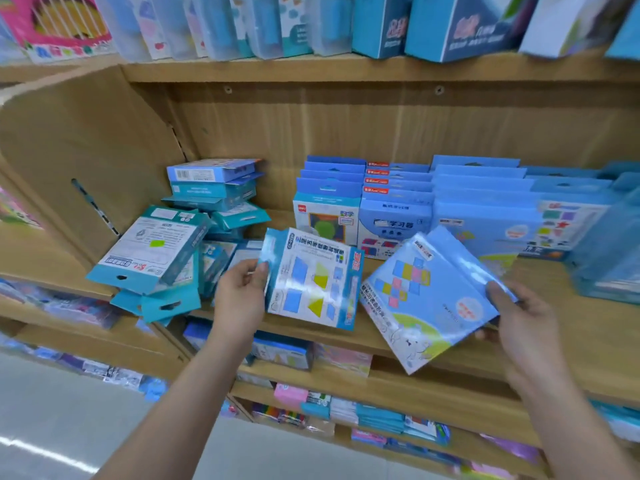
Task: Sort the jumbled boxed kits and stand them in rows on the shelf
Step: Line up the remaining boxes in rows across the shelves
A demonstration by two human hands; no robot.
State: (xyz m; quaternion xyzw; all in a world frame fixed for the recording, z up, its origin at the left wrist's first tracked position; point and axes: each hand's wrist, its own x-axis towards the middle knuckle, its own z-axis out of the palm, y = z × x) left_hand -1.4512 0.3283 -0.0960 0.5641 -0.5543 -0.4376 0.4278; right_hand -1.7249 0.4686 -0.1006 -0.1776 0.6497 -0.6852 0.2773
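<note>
Sorting step in hand: two kits are held at once over the front of the shelf (571, 327). The white-faced kit (311, 282) is gripped at its left edge by the left hand (242, 292), thumb on the printed face and fingers behind. It is tilted, and whether its lower edge touches the board cannot be told. The blue kit with coloured squares (426, 299) is pinched at its right corner by the right hand (519, 317), thumb on top, and is held slanted at 5 o'clock in the view, overhanging the shelf front. A jumbled pile of teal kits (156, 251) lies at 9 o'clock from the left hand, some flat, some leaning. Rows of standing kits (398, 202) are set at 12 o'clock, toward the back panel. Progress is judged partial: rows begun, pile not yet cleared. The next move is judged to call for each held kit to be matched to its like row, turned upright, and stood at that row's front without the neighbours being tipped.
</note>
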